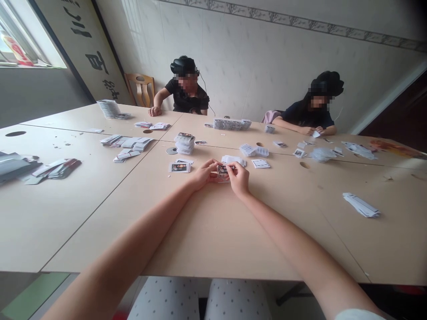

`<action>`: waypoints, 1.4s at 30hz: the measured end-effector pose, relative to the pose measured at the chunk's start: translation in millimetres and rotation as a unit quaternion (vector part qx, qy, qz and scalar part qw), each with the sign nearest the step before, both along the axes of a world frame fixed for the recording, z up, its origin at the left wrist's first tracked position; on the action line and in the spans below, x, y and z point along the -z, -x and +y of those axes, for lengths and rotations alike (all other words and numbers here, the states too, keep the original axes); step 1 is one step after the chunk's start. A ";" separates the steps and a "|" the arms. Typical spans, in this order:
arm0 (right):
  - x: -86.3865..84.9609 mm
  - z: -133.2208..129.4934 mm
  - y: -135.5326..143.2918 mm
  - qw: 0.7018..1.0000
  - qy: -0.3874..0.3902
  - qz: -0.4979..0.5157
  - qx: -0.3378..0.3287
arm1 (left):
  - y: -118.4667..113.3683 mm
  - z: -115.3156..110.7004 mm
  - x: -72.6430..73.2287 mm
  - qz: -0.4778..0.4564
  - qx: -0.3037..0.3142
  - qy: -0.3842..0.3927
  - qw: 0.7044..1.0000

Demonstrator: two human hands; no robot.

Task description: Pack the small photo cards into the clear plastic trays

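Note:
Between my two hands, just above the table, is a small dark printed card (221,169). The fingers of my left hand (207,173) grip its left side, and my right hand (239,177) pinches it at the right. Something clear and shiny shows below the card, perhaps a plastic sleeve, too small to tell. Left of my left hand lies a short pile of dark printed cards (180,167). Behind my hands is a spread of white cards (233,160), partly hidden by my fingers. A white card with a dark border (260,164) rests to the right.
A stack of clear-wrapped cards (184,144) stands behind the left pile. Folded white papers (126,143) lie left, and a paper bundle (361,205) lies right. Two people sit across the table (213,231); the right person's hands (313,131) hold a white piece.

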State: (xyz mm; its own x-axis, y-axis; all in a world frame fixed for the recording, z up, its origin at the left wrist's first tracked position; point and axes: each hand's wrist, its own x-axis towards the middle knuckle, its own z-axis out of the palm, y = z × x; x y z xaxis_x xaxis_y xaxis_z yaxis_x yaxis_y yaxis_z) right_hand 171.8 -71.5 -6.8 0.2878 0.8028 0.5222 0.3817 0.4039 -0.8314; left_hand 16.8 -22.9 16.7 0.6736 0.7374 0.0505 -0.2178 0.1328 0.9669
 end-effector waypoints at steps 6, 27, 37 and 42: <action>0.0 0.0 0.0 1.000 -0.009 -0.001 -0.006 | 0.4 1.2 2.0 -0.007 0.008 -0.001 1.000; -0.8 -0.5 0.8 1.000 -0.003 -0.015 0.006 | -1.2 0.6 2.8 0.002 -0.010 -0.012 1.000; 0.9 -0.4 0.5 1.000 0.001 -0.013 0.005 | -1.0 -1.3 0.1 -0.010 -0.003 0.001 1.000; 1.2 0.6 0.1 1.000 0.000 -0.011 0.006 | -0.2 1.8 2.1 -0.005 0.000 0.008 1.000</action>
State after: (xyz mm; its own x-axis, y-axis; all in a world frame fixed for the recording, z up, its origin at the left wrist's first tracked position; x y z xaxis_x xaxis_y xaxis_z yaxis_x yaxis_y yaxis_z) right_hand 171.6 -71.0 -8.0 0.2865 0.7994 0.5281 0.4045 0.3987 -0.8230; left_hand 17.0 -21.1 14.5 0.6731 0.7382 0.0446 -0.2268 0.1486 0.9625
